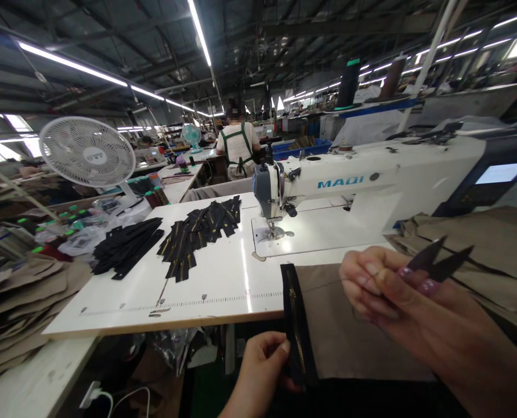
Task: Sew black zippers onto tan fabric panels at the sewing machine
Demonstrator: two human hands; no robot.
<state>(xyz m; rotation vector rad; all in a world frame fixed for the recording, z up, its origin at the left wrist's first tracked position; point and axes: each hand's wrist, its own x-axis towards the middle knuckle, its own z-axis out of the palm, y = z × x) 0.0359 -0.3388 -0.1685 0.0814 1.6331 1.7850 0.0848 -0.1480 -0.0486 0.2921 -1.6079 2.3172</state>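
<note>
Head-worn view, facing forward and down, hands (261, 361) near

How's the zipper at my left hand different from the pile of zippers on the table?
The zipper lies alone along the edge of the brown cloth; the zippers in the pile overlap one another. Your left hand holds the zipper near its lower end, while no hand touches the pile. The zipper reaches past the front edge of the table; the pile lies wholly on it. Both have black tape and gold-coloured teeth.
</note>
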